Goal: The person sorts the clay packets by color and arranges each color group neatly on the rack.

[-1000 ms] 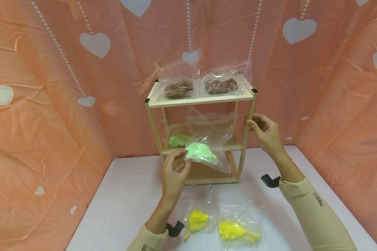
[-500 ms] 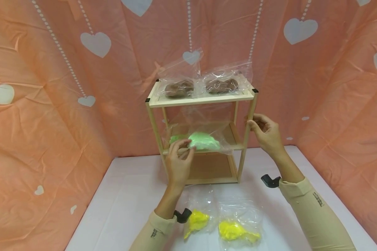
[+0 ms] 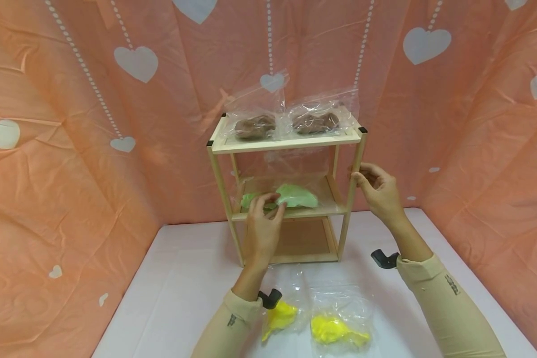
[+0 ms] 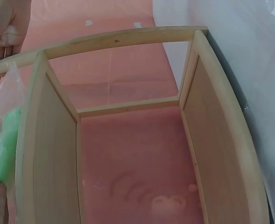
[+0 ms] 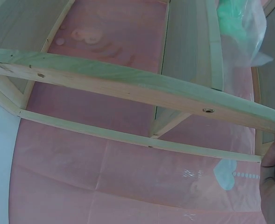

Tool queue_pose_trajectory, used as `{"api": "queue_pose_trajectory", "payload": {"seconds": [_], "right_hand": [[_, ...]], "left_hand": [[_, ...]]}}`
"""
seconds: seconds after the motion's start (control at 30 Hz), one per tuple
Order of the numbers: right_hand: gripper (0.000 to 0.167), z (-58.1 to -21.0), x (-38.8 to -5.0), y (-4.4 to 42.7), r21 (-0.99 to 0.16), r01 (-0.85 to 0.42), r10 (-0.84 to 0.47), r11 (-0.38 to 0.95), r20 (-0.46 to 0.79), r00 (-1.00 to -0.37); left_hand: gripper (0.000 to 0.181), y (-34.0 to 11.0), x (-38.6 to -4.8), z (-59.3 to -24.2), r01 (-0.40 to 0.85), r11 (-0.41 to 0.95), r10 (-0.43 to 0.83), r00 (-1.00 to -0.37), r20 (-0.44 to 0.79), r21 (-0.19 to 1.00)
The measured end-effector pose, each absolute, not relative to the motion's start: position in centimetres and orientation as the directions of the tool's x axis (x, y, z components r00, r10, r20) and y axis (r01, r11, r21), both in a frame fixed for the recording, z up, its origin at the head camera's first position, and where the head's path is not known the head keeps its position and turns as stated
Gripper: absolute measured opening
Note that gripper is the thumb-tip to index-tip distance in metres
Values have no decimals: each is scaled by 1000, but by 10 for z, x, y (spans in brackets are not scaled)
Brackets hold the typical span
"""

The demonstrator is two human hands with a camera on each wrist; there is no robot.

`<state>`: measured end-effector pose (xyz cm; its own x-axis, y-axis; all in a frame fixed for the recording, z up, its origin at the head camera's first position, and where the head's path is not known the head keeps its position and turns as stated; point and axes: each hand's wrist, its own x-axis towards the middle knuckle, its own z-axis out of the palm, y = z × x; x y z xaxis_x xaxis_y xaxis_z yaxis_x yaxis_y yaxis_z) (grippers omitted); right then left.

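Pinching the near left edge of a clear bag with a pale green lump (image 3: 297, 197), the left hand (image 3: 264, 226) reaches up to the middle shelf (image 3: 328, 211) of a wooden rack (image 3: 286, 146), its thumb and fingers at the end of the lump. The bag lies just beyond those fingertips and a little to their right, within the opening above that shelf; whether its underside rests on the board cannot be told. Behind the same fingers, and partly covered by them, a second green lump in a bag (image 3: 247, 200) sits toward the left end of the shelf. The right hand (image 3: 380, 191) grips the rack's right front post (image 3: 352, 191), thumb in front and fingers bent behind it, well apart from the left hand. Higher than both hands, on the top shelf, two bagged brown lumps lie side by side: the left brown lump (image 3: 255, 127) beyond the left hand, the right brown lump (image 3: 315, 123) between the hands. Nearer the person than either hand, on the white tabletop (image 3: 170, 288), are two bagged yellow lumps, the left yellow lump (image 3: 283, 314) just beside the left wrist, the right yellow lump (image 3: 337, 330) farther right, between the forearms.
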<state>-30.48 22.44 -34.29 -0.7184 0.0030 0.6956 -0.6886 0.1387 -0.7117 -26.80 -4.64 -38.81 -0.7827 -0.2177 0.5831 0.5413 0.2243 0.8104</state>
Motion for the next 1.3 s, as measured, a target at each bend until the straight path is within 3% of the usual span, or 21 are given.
{"api": "queue_pose_trajectory", "payload": {"seconds": [0.4,0.97,1.3], "right_hand": [[19,-344,-305,225,-712,-687,4,143,695,-719],[19,-345,-306,224,-710,-690,1,140,697,-717],[19,-343,-305,223,-716,-685,21,133,693,-721]], "left_hand": [[19,-31,-277,-381,494,244,-185,-821,540,834],[22,-24,-280,-385,507,464,-61,-799,598,726],[27,-29,-276,-384,528,500,-10,-790,613,687]]}}
